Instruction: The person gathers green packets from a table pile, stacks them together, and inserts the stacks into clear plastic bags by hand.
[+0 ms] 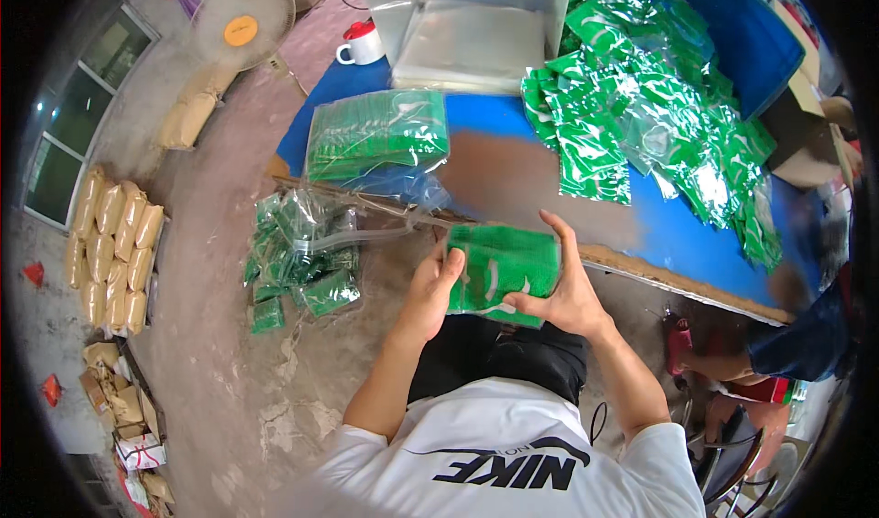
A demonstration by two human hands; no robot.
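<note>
Between my hands, over my lap at the table's front edge, is a stack of green packets. My left hand grips its left side, thumb on top. On the right side my right hand holds it, thumb pressed near the lower edge and index finger stretched up past the far corner. The fingers under the stack are hidden. Beyond it, to the left on the blue table, lies a clear bag filled with a neat row of green packets. A large loose heap of green packets covers the right of the table.
A pile of bagged green packets lies on the floor at left. Clear plastic bags fill an open holder at the back, beside a white mug with a red lid. A fan and tan sacks stand left; another person's leg shows right.
</note>
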